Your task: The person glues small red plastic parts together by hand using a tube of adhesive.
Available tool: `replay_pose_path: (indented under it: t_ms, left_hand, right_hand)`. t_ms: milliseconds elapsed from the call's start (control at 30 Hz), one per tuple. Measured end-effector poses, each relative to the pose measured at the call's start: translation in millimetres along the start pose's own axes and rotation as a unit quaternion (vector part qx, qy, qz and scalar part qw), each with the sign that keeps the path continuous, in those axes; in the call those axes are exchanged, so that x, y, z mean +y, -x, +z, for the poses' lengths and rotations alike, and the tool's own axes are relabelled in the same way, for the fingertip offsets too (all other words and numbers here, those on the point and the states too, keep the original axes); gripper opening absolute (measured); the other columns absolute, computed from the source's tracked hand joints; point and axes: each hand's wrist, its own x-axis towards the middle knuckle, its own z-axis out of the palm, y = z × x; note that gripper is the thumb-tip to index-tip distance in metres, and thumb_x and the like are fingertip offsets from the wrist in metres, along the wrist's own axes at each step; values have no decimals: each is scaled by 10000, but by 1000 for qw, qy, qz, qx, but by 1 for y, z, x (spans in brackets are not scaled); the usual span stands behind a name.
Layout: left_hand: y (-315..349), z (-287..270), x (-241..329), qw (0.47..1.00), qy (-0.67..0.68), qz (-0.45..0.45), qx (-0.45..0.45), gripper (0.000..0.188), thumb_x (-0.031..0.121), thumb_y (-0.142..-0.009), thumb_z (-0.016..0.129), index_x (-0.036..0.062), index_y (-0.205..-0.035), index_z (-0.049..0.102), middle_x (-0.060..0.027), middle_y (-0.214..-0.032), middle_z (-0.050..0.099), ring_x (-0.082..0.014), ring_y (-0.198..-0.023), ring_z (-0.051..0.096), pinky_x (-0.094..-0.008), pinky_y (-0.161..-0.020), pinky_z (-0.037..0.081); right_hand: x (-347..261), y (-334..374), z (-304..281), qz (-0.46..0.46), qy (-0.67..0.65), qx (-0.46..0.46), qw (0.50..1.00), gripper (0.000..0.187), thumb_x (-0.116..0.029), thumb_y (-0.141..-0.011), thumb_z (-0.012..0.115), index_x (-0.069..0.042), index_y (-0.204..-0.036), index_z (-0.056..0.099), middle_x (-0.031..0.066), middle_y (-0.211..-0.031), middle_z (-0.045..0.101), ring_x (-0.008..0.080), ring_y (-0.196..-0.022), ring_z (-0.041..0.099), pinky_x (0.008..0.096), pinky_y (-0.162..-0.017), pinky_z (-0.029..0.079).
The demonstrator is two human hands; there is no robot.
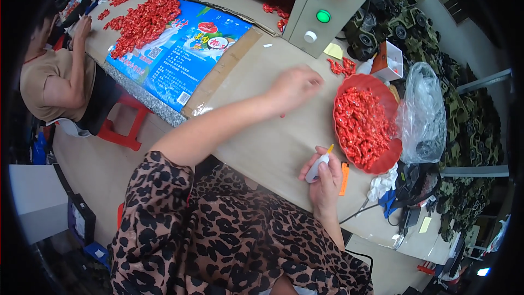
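Note:
My left hand (297,88) is over the table, left of the red scalloped bowl (394,150). Its fingers are curled together and slightly blurred; whatever they hold, if anything, is too small to make out. In my right hand (326,186), near the table's front edge, is a small white glue bottle (318,168) with a yellow nozzle pointing up. Small glossy red pieces (363,128) heap up in the bowl. One tiny red bit (283,115) lies on the table below my left wrist.
A grey machine housing (314,27) with red and green lights stands at the back. Left of it, more red pieces (144,24) cover a blue printed sheet (185,68). A clear plastic bag (423,114) and a small open box (387,61) flank the bowl. Another person (60,82) sits at far left.

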Motion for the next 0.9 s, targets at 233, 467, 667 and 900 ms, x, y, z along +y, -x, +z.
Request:
replay_pose_path:
  t_ms: [233,467,667,900]
  left_hand:
    - [-66,-59,-93,956,-202,-103,188,146,120,-743,524,21,-826,594,-139,-849,560,-296,-844,501,-368,-739,410]
    - [-91,-52,-98,929,-304,-181,110,243,244,-728,568,40,-852,616,-152,-883,564,-311,-839,510,-388,-761,406]
    - [-86,-60,-95,949,-244,-178,93,219,201,-739,555,11,-831,610,-131,-844,583,-262,-795,544,-351,-731,429]
    - [-27,-76,-44,903,319,-281,57,233,162,-817,509,-3,-974,464,-95,-875,570,-137,-724,555,-253,-611,453]
  right_hand:
    - [-2,-11,4,63,-44,29,997,380,-205,-754,442,39,-1045,434,108,-755,472,184,-604,492,286,-484,408]
    - [-3,-14,5,67,-84,50,993,365,-209,-745,448,22,-1028,430,115,-756,474,187,-596,489,282,-476,404]
    - [-1,-13,6,52,-67,46,995,278,-159,-785,496,-20,-1006,398,130,-807,510,183,-603,508,259,-478,419]
    - [-3,-11,1,29,-59,17,998,262,-115,-816,473,-7,-1046,412,133,-884,529,190,-676,542,268,-537,431]
